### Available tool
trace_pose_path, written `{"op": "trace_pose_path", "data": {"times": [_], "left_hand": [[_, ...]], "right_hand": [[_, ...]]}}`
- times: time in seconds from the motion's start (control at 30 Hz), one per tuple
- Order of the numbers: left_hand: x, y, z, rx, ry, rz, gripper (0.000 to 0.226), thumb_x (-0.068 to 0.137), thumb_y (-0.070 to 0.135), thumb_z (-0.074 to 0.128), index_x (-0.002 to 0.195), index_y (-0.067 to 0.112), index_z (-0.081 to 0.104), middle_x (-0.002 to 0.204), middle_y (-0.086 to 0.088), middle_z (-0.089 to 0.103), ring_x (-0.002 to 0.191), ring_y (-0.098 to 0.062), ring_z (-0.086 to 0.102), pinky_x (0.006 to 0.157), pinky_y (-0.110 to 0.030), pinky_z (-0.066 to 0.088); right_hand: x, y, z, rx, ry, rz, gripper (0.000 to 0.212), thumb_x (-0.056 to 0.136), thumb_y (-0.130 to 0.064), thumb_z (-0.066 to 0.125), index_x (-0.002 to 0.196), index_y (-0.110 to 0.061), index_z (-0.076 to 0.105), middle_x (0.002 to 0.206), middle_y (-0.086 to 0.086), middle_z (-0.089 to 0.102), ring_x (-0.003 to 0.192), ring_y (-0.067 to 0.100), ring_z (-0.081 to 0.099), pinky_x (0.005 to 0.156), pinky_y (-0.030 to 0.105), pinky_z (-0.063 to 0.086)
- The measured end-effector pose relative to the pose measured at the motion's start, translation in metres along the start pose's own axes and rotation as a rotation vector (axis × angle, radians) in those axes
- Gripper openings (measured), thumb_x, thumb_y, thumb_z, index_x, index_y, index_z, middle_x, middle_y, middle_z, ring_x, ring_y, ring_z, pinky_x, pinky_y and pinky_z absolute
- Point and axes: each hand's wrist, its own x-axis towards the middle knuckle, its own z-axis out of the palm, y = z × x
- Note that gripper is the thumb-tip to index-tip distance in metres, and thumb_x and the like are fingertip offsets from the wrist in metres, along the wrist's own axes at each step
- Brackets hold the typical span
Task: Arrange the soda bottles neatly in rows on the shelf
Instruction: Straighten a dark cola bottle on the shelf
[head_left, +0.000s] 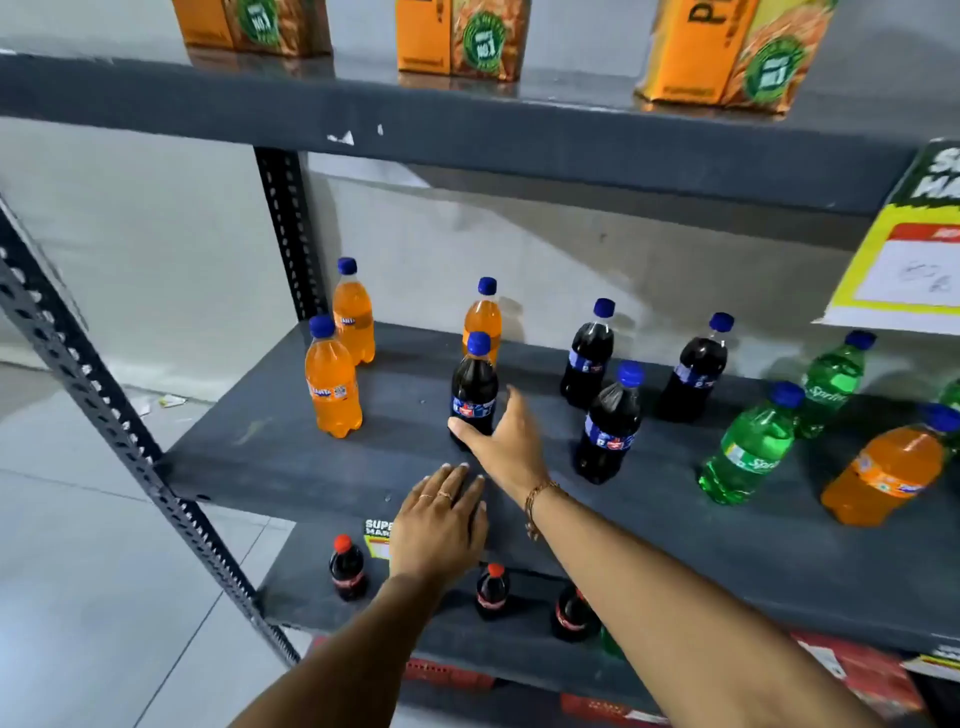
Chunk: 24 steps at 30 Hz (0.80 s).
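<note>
Blue-capped soda bottles stand scattered on the dark middle shelf (291, 457). Two orange ones (332, 384) (354, 317) are at the left, another orange one (483, 314) stands behind a dark cola bottle (472, 389). Three more dark bottles (608, 421) (587, 358) (693, 374) stand right of centre. Two green bottles (748, 452) (831, 384) and an orange one (888, 473) are at the right. My right hand (506, 441) is open, its fingers touching the base of the front dark bottle. My left hand (441, 525) rests flat on the shelf's front edge.
Orange cartons (462, 39) stand on the upper shelf. Red-capped cola bottles (347, 569) stand on the lower shelf. A yellow price sign (909, 260) hangs at the right. A perforated metal upright (104, 405) runs down the left, with grey floor tiles beyond.
</note>
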Motion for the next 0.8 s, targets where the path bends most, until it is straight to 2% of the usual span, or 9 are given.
{"op": "trace_pose_path", "data": {"times": [0.07,0.13,0.23,0.33,0.43,0.5,0.67,0.7,0.8], "left_hand": [[0.002,-0.001,0.001,-0.008,0.009,0.016,0.044,0.087,0.032,0.035,0.107,0.013,0.068,0.115,-0.011,0.066,0.109,-0.029,0.058,0.094,-0.042,0.042],[0.002,-0.002,0.003,-0.013,0.043,0.025,0.043,0.087,0.032,0.036,0.108,0.013,0.068,0.115,-0.012,0.065,0.109,-0.030,0.058,0.094,-0.042,0.042],[0.003,-0.004,0.005,-0.033,0.026,0.033,0.042,0.087,0.032,0.036,0.109,0.013,0.067,0.115,-0.014,0.065,0.108,-0.032,0.058,0.093,-0.043,0.043],[0.004,-0.004,0.002,-0.023,0.001,0.031,0.044,0.087,0.033,0.036,0.109,0.011,0.067,0.115,-0.015,0.065,0.109,-0.033,0.057,0.092,-0.044,0.045],[0.003,-0.003,0.000,0.003,-0.010,0.020,0.046,0.086,0.036,0.035,0.112,0.014,0.066,0.116,-0.012,0.065,0.111,-0.031,0.056,0.093,-0.042,0.043],[0.002,0.000,0.001,0.020,0.000,0.015,0.049,0.085,0.037,0.033,0.115,0.014,0.064,0.119,-0.010,0.063,0.114,-0.029,0.054,0.095,-0.041,0.041],[0.003,0.013,-0.001,0.005,0.002,-0.053,0.056,0.082,0.041,0.032,0.108,0.006,0.066,0.115,-0.016,0.065,0.110,-0.033,0.056,0.092,-0.044,0.043],[0.004,0.017,-0.001,0.006,-0.010,-0.074,0.057,0.081,0.042,0.032,0.105,0.004,0.067,0.113,-0.018,0.065,0.109,-0.035,0.056,0.089,-0.045,0.045],[0.007,0.039,-0.002,0.007,-0.034,-0.080,0.058,0.079,0.044,0.035,0.099,0.001,0.068,0.107,-0.020,0.067,0.104,-0.037,0.059,0.084,-0.046,0.048]], "right_hand": [[0.008,0.001,0.008,0.015,0.068,-0.053,0.055,0.071,-0.028,0.075,0.117,-0.014,0.048,0.114,0.006,0.062,0.107,0.025,0.059,0.088,0.034,0.049],[0.012,0.002,0.011,-0.003,0.116,-0.040,0.047,0.070,-0.028,0.075,0.110,-0.014,0.052,0.109,0.010,0.067,0.100,0.029,0.062,0.087,0.044,0.051],[0.009,0.010,0.011,0.010,0.162,-0.068,0.043,0.070,-0.027,0.075,0.106,-0.013,0.055,0.103,0.012,0.069,0.095,0.029,0.064,0.083,0.045,0.052],[-0.006,0.020,0.006,0.044,0.209,-0.137,0.045,0.074,-0.025,0.070,0.113,-0.010,0.052,0.107,0.014,0.065,0.101,0.030,0.059,0.087,0.042,0.049],[-0.027,0.033,-0.010,0.030,0.269,-0.210,0.058,0.078,-0.042,0.057,0.126,-0.012,0.042,0.122,0.012,0.054,0.114,0.025,0.050,0.096,0.036,0.042],[-0.040,0.042,-0.030,0.022,0.323,-0.246,0.062,0.079,-0.046,0.051,0.129,-0.011,0.038,0.127,0.011,0.049,0.118,0.021,0.044,0.099,0.025,0.034],[-0.065,0.072,-0.085,-0.004,0.477,-0.222,0.059,0.084,-0.037,0.056,0.131,-0.008,0.036,0.124,0.014,0.046,0.116,0.021,0.041,0.095,0.008,0.026],[-0.065,0.078,-0.094,-0.011,0.506,-0.195,0.057,0.085,-0.031,0.059,0.131,-0.008,0.035,0.125,0.014,0.046,0.117,0.022,0.040,0.096,0.010,0.026],[-0.061,0.095,-0.124,-0.051,0.540,-0.109,0.056,0.086,-0.023,0.060,0.132,-0.005,0.034,0.128,0.017,0.045,0.121,0.029,0.039,0.102,0.029,0.031]]}}
